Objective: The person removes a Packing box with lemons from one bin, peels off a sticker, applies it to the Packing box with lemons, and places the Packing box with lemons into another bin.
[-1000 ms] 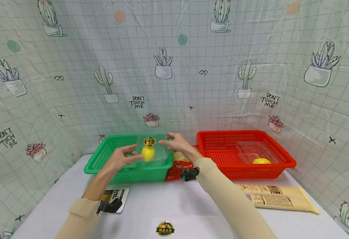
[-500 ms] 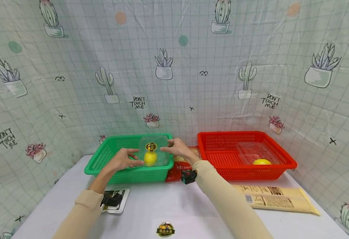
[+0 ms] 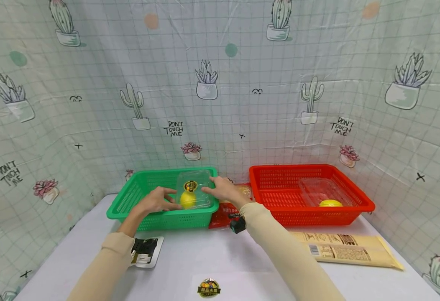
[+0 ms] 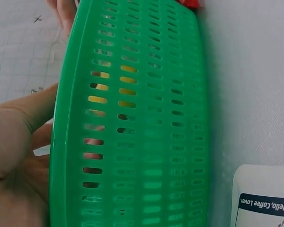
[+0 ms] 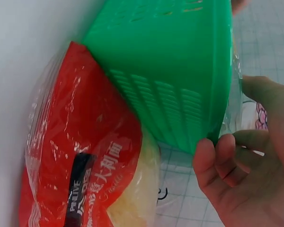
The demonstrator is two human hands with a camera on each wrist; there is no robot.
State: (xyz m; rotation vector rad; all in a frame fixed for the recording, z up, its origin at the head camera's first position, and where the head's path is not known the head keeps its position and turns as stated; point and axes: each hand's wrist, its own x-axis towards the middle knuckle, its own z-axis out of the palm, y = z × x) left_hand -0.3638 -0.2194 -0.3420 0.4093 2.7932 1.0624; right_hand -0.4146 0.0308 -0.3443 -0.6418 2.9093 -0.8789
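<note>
A clear plastic box point(image 3: 203, 193) with a black and gold label sits tilted inside the green basket point(image 3: 156, 218), at its right end. Through the plastic shows a round yellow thing point(image 3: 188, 200). My left hand point(image 3: 157, 200) holds the box's left side; in the left wrist view the basket wall hides the fingertips. At the opposite side my right hand point(image 3: 223, 189) grips the box's edge. In the right wrist view, its thumb touches the clear plastic and its fingers point(image 5: 206, 158) curl by the basket rim.
To the right stands a red basket point(image 3: 310, 217) with another clear box point(image 3: 319, 188) and a yellow thing point(image 3: 330, 203). Between the baskets lies a red pasta bag point(image 5: 99, 151). A tan packet point(image 3: 349, 250), a coffee pouch point(image 3: 146, 253) and a round label point(image 3: 208, 288) are in front.
The clear box has come down a little into the green basket, and both hands have moved with it. The baskets have stayed in place.
</note>
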